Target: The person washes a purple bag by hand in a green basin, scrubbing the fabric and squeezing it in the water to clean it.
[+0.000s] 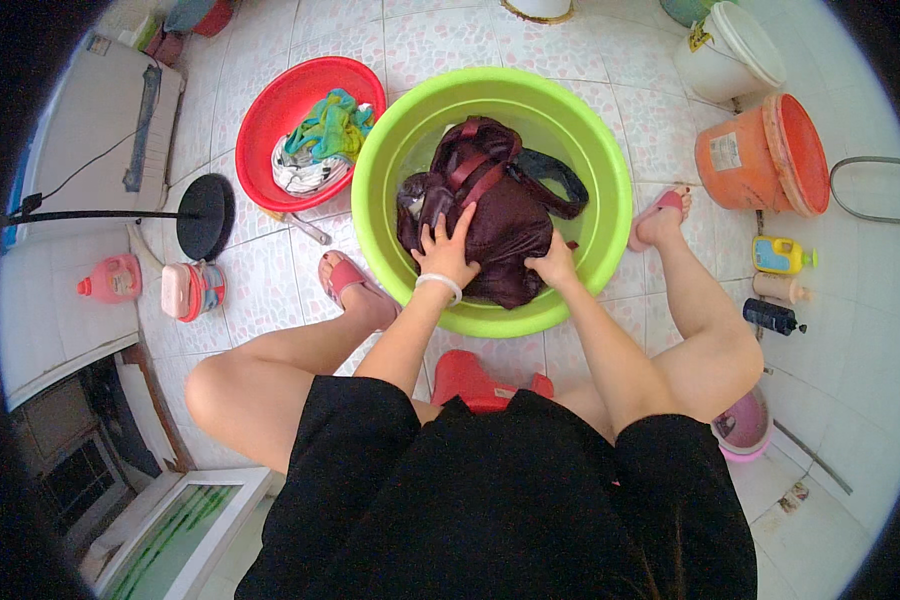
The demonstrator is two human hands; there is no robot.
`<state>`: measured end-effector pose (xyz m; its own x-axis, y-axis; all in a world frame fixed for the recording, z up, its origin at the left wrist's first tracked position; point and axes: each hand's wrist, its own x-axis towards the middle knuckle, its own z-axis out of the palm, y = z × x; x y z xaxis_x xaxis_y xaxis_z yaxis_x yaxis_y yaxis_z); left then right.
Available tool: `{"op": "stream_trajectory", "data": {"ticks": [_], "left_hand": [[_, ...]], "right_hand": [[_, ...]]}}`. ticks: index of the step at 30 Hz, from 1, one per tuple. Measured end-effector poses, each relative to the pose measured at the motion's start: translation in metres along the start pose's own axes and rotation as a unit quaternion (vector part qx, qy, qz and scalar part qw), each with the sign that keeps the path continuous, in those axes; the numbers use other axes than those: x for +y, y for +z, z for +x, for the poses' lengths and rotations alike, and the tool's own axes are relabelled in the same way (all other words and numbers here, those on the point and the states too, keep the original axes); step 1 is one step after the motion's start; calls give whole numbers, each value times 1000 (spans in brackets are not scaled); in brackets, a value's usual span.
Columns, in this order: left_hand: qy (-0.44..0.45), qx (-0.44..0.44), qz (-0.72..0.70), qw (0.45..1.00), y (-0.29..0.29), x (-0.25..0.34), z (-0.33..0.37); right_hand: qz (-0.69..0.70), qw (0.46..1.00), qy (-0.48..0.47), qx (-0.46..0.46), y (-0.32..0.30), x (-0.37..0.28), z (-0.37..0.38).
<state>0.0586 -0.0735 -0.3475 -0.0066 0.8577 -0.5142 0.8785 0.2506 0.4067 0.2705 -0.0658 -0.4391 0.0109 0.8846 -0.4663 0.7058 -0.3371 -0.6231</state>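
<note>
Both hands press down on a dark maroon garment (500, 215) that lies bunched in a lime-green basin (610, 170) on the tiled floor (440, 40). The left hand (447, 250) lies flat on the cloth with its fingers spread wide, a white band at the wrist. The right hand (555, 266) sits just beside it on the near edge of the same garment, its fingers curled into the fabric; how firmly it grips cannot be told. A darker piece of cloth (560, 175) shows in the basin just beyond the right hand.

Beyond and to the left of the left hand stands a red basin (270, 110), touching the green one, with a heap of green, blue and white laundry (320, 140) inside. Farther left stand a pink bottle (115, 280) and a round black stand base (205, 215).

To the right of the right hand, well apart, lie an orange bucket (760, 155) on its side and a white bucket (725, 50) beyond it; nearer along that side are a yellow bottle (782, 256) and a dark bottle (773, 317). Below the hands, between the person's knees, is a red stool (480, 382). The feet wear pink sandals (345, 278) on either side of the green basin.
</note>
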Motion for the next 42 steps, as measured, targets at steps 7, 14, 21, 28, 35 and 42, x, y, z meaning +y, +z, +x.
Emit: {"op": "stream_trajectory", "data": {"ticks": [7, 14, 21, 28, 35, 42], "left_hand": [[97, 246, -6, 964, -26, -26, 48], [235, 101, 106, 961, -27, 15, 79], [200, 4, 171, 965, 7, 20, 139], [194, -34, 193, 961, 13, 21, 190], [171, -83, 232, 954, 20, 24, 237], [175, -79, 293, 937, 51, -3, 292]], "right_hand": [[2, 982, -96, 162, -74, -96, -17], [-106, 942, -278, 158, -46, -87, 42], [33, 968, -182, 168, -17, -51, 92], [-227, 966, -87, 86, -15, -42, 139], [-317, 943, -76, 65, 0, -24, 183], [-257, 966, -14, -15, 10, -19, 235]]}}
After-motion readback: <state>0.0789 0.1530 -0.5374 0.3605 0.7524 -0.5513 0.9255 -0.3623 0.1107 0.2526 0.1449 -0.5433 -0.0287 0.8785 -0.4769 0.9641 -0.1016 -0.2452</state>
